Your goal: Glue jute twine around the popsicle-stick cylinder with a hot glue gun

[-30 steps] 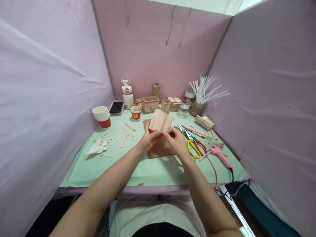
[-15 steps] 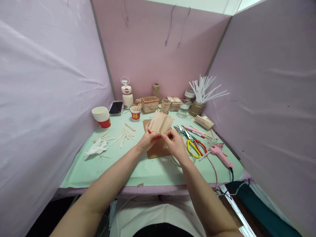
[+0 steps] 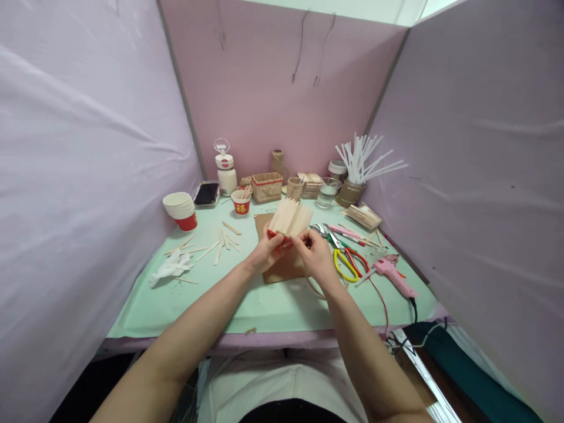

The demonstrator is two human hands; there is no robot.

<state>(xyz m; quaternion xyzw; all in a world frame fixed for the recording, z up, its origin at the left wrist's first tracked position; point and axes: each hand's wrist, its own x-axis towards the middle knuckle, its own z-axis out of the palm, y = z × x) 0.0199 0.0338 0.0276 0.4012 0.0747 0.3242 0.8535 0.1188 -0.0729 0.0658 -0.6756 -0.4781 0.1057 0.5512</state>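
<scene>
Shifted the stick piece [image 3: 284, 220] slightly right since the earlier frame, above the brown board [image 3: 282, 271], gripped in a half-curled left hand [image 3: 268, 247], with the right hand [image 3: 314, 247] pinched on its lower edge. Was apparently adjusting that edge, calling next for steady pressure; pointed jagged tips and long axis away, slightly right.

Both hands [image 3: 314, 251] hold an apparently wooden slatted piece [image 3: 285, 218].
</scene>
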